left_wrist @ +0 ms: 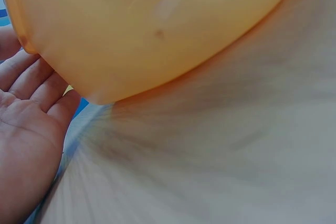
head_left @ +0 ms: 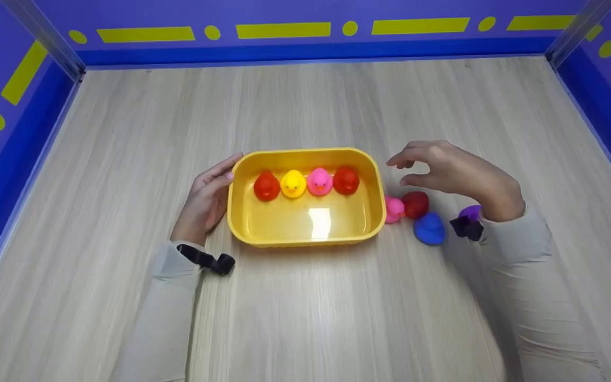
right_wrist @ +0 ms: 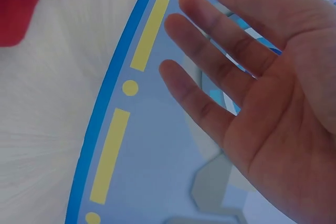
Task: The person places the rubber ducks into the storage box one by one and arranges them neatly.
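Observation:
In the head view, a yellow plastic tub (head_left: 305, 241) stands mid-table. A row of rubber ducks lies in it: red (head_left: 267, 187), yellow (head_left: 293, 184), pink (head_left: 320, 182) and another red (head_left: 346, 181). My left hand (head_left: 207, 199) rests against the tub's left end, thumb tip at the rim and fingers along the outer wall. To the right of the tub, my right hand (head_left: 443, 167) hovers with loosely bent fingers and nothing in them. Below it are a pink duck (head_left: 394, 209), a red duck (head_left: 416, 205) and a blue duck (head_left: 429, 229).
A purple object (head_left: 470, 213) lies partly hidden by the right wrist and its black strap (head_left: 467, 228). Blue-purple walls (head_left: 305, 53) with yellow marks border the wood-look table (head_left: 305, 307) at the back and both sides.

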`<state>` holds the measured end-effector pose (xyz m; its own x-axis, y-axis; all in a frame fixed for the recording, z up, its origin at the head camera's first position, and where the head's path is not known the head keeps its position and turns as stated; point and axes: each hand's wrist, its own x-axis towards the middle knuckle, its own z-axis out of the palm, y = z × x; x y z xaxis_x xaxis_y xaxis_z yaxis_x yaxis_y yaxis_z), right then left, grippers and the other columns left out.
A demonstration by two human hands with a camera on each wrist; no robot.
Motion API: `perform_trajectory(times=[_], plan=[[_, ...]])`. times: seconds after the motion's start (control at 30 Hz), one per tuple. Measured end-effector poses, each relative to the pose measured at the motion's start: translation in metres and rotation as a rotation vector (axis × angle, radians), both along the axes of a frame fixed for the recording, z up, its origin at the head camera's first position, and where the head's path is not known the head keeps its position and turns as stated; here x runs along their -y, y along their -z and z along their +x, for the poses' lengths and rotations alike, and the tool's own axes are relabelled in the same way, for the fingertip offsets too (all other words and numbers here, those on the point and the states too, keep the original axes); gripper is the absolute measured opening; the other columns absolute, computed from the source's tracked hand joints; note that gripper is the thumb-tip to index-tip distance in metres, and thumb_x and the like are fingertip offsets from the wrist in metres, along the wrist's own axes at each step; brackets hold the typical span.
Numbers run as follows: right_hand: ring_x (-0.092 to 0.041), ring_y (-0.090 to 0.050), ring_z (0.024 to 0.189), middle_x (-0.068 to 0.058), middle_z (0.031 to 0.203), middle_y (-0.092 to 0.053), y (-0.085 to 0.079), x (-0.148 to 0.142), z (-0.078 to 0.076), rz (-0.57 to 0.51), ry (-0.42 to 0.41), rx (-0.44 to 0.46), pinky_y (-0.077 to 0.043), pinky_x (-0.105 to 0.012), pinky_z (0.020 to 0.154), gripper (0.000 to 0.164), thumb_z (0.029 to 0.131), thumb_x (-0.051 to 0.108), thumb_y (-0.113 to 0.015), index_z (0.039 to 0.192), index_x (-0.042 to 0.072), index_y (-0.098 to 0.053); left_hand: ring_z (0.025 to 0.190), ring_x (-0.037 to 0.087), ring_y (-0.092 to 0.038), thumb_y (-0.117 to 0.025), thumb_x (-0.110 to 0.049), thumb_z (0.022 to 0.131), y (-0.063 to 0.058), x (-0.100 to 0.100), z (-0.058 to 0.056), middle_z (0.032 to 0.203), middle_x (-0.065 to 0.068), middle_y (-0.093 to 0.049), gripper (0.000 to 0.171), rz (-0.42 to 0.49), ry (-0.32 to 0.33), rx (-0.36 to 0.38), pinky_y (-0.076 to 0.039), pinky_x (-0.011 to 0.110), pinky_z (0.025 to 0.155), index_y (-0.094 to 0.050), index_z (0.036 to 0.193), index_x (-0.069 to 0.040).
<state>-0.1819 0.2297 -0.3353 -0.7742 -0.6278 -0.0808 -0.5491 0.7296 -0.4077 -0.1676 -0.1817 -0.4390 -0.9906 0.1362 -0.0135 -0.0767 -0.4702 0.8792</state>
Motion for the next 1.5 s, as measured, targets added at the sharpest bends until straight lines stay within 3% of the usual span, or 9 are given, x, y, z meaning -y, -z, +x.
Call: perform_trajectory(times=[0.37, 0.83, 1.5], plan=[[-0.027, -0.063, 0.103, -0.008, 0.112, -0.068, 0.003, -0.010, 0.008, 0.030, 0.050, 0.126, -0.056, -0.045, 0.088, 0.037, 0.085, 0.009, -0.072, 0.122, 0.011, -0.066, 0.120, 0.014, -0.056, -0.048, 0.004, 0.093, 0.000, 0.000, 0.000, 0.127, 0.004, -0.062, 0.047, 0.000, 0.002, -0.002, -0.046, 0.027, 0.105, -0.040, 0.139, 0.011], [-0.025, -0.062, 0.103, -0.007, 0.111, -0.069, 0.011, -0.028, 0.012, 0.028, 0.015, 0.213, -0.054, -0.047, 0.091, 0.040, 0.086, 0.012, -0.071, 0.125, 0.009, -0.064, 0.120, 0.014, -0.056, -0.046, 0.003, 0.093, 0.000, 0.000, -0.001, 0.128, 0.004, -0.060, 0.048, -0.015, 0.016, -0.004, -0.046, 0.027, 0.104, -0.039, 0.140, 0.011], [-0.020, -0.063, 0.100, -0.001, 0.110, -0.070, 0.021, -0.028, 0.009, 0.068, 0.021, 0.255, -0.056, -0.043, 0.089, 0.034, 0.085, 0.010, -0.072, 0.118, 0.015, -0.070, 0.119, 0.014, -0.057, -0.047, 0.003, 0.093, 0.000, 0.000, 0.000, 0.126, 0.003, -0.062, 0.047, 0.003, 0.015, -0.014, -0.047, 0.027, 0.104, -0.041, 0.139, 0.010]])
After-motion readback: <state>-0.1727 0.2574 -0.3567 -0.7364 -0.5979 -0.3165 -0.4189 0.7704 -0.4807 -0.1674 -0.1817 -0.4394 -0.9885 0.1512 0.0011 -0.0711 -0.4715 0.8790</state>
